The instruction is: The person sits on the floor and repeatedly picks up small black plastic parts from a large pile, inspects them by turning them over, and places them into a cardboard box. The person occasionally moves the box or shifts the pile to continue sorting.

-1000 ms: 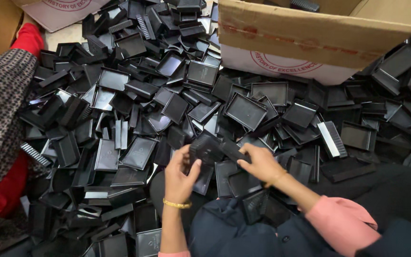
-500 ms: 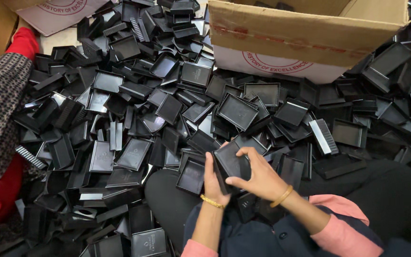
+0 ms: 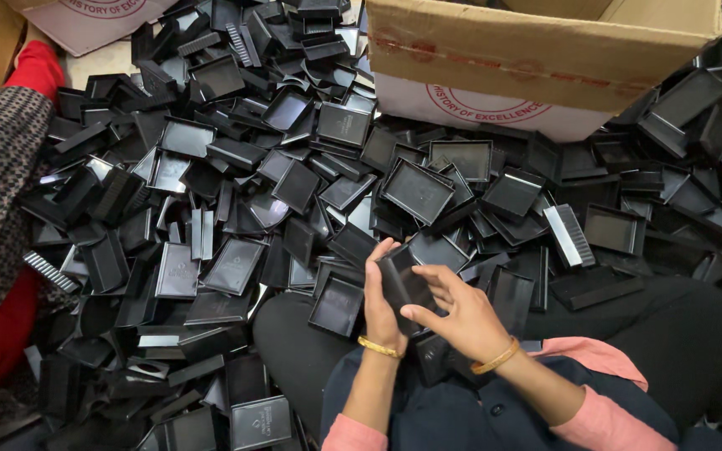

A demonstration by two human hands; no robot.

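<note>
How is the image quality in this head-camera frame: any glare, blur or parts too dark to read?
Head view: even, soft light and sharp focus across the pile of black trays. Pale glare streaks some glossy tray faces. The left hand and right hand show no motion blur, and the black piece they hold stays crisp. The dark lap loses detail; the cardboard box is cut off by the top edge.
</note>
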